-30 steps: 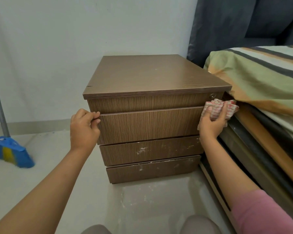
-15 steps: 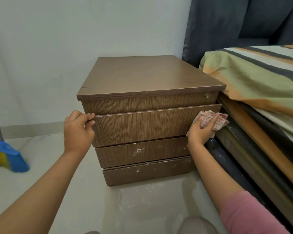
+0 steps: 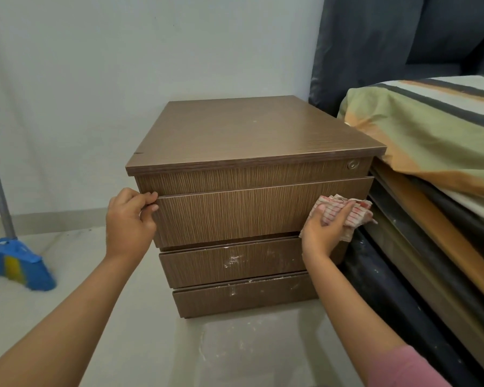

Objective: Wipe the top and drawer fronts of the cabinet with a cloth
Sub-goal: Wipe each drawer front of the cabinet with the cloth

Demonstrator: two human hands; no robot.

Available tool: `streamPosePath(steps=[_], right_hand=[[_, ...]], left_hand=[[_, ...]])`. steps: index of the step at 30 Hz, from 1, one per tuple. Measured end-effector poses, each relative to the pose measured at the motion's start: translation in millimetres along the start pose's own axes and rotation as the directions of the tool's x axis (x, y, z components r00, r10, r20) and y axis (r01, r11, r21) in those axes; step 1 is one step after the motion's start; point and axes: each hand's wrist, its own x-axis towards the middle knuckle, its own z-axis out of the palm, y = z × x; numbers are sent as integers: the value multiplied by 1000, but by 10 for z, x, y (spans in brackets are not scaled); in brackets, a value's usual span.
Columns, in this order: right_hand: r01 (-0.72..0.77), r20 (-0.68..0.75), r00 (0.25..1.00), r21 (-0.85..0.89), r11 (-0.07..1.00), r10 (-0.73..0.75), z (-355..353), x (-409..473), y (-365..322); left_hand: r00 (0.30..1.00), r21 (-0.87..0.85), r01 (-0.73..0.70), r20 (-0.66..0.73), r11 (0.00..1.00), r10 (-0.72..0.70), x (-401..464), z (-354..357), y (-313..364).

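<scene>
A brown wood-grain cabinet (image 3: 252, 135) stands on the floor against the wall, with three drawer fronts under a narrow top panel. The upper drawer front (image 3: 235, 213) sticks out slightly. My left hand (image 3: 129, 222) grips that drawer's left edge, fingers hooked over its top corner. My right hand (image 3: 323, 230) presses a red-and-white checked cloth (image 3: 347, 212) against the right end of the same drawer front. White smears mark the two lower drawer fronts (image 3: 232, 261).
A bed with a striped green and orange cover (image 3: 430, 135) and stacked dark frame boards (image 3: 419, 263) sits tight against the cabinet's right side. A blue broom (image 3: 17, 263) leans at the left. A dark curtain (image 3: 375, 46) hangs behind. The pale floor (image 3: 235, 353) shows white dust.
My right hand with the cloth has slid down and left, from the drawer's upper right corner onto its right end. The left hand has kept its grip on the left edge.
</scene>
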Motion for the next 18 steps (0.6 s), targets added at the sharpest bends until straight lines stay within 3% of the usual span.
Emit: streamPosePath(steps=[9,18], right_hand=[[111,-73,991,-6,994,-111,115,-127,198],[175,-172,971,53,983,-164,208,-72,335]], left_hand=[[995,-45,-2,-105,999,-3,-251,153,-7],[988,-12,151,-15,988,-151,-1278,589,-250]])
